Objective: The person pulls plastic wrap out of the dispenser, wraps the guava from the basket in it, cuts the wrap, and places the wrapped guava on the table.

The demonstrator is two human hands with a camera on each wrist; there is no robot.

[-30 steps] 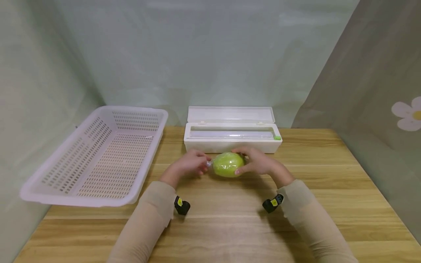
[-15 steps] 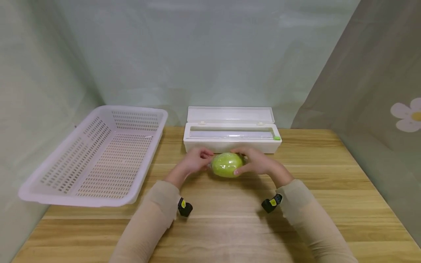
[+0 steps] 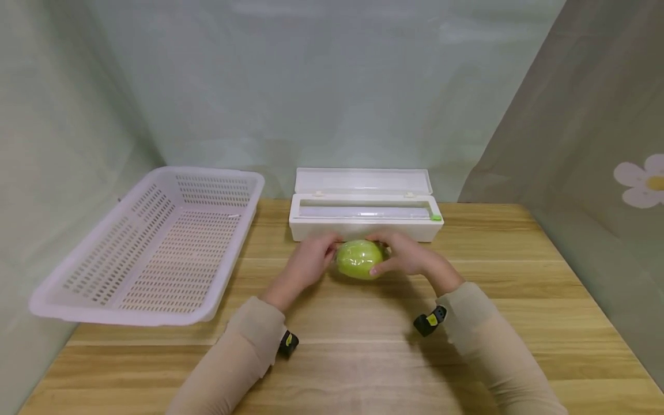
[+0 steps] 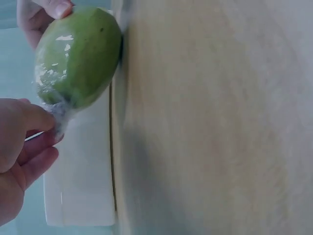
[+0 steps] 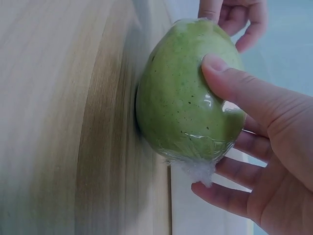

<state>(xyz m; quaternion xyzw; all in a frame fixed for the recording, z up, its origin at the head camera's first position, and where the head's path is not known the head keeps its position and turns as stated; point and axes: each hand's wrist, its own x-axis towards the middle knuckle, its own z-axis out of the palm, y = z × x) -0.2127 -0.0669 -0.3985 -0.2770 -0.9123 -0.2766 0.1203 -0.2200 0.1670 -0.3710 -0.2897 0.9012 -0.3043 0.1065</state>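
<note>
A green mango, wrapped in clear cling film, lies on the wooden table just in front of the white cling film box. My right hand grips its right end, thumb on the near side and fingers behind, as the right wrist view shows. At that end a crumpled tuft of cling film sticks out by the fingers. At the mango's other end, my left hand pinches the twisted film tail between thumb and forefinger, its other fingers loosely bent.
The white cling film box stands at the back with its lid raised, a roll inside and a green slider at its right end. A white perforated basket sits at the left. Fabric walls surround the table.
My left hand has moved up and slightly right around the film tail, and its wrist has turned. The mango and my right hand have stayed almost in place.
</note>
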